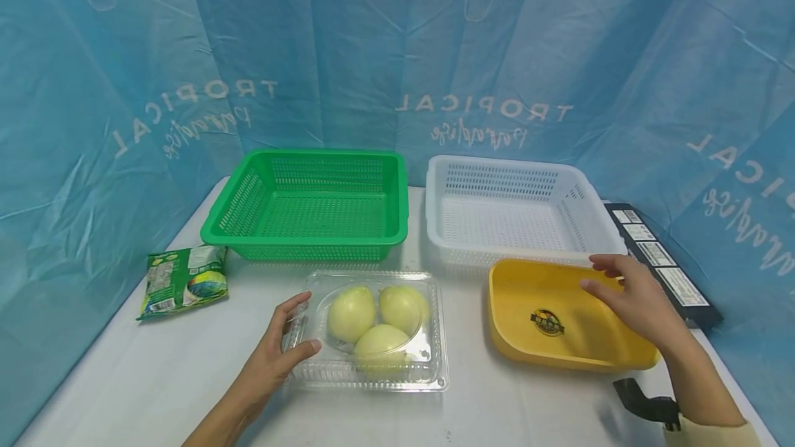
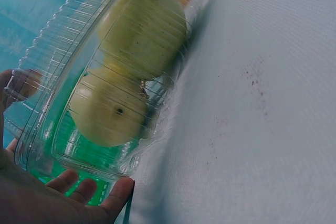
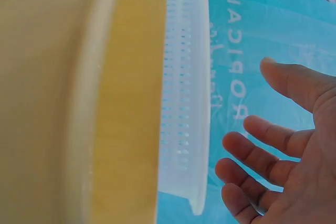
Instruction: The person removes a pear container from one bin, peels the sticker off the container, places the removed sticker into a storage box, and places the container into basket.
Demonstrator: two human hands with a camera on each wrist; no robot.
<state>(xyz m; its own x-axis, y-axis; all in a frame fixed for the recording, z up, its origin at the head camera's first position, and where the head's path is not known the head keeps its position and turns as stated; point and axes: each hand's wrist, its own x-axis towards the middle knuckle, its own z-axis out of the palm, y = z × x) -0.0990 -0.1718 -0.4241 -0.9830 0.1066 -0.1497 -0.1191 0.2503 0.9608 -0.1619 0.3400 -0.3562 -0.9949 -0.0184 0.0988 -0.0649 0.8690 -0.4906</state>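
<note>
A clear plastic clamshell box with three pale yellow-green fruits inside sits at the front middle of the table. My left hand grips its left side, thumb on the front part and fingers toward the back corner. In the left wrist view the fruits show through the ribbed wall, with fingers around the box's end. Over the right part of a yellow plastic tray, my right hand hovers with fingers loosely bent and nothing held. Inside the tray is only a dark round logo. The right wrist view shows that hand apart from the tray's wall.
Behind the box stands a green basket, with a white basket to its right. A green packet lies at the left. A long black box with white labels lies along the right edge. Blue curtains surround the table.
</note>
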